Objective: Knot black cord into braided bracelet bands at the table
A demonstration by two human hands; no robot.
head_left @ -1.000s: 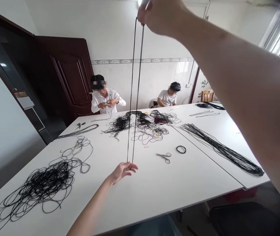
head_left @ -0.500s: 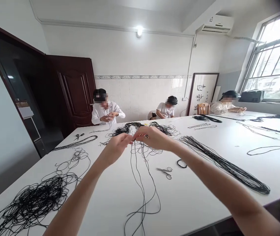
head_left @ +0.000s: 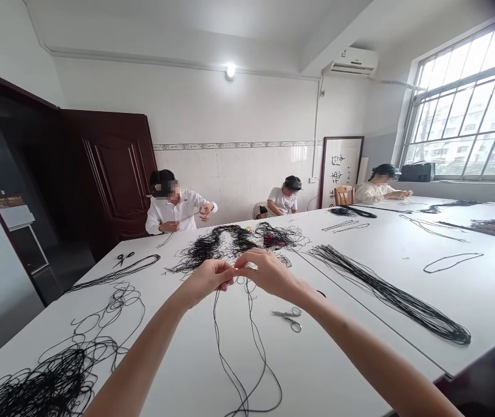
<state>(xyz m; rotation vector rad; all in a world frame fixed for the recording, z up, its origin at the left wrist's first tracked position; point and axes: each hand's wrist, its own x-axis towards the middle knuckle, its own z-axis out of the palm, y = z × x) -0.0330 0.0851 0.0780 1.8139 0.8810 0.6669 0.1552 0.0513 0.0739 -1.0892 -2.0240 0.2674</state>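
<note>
Fingers [head_left: 225, 271] of the left hand [head_left: 206, 281] and right hand [head_left: 267, 272] pinch a thin black cord [head_left: 217, 330] above the white surface [head_left: 343, 370], lifting it so its long loops hang free.

Small scissors [head_left: 288, 319] are lying near the middle of the white bench [head_left: 330, 370], a long bundle of black cord [head_left: 386, 295] is stretching toward its right edge, a tangled cord heap [head_left: 51, 382] is spilling past the near left edge, and a co-worker in a long-sleeved shirt [head_left: 173, 208], one in a T-shirt [head_left: 284, 200] and one by the window [head_left: 380, 191] are sitting beyond the far edge.
</note>
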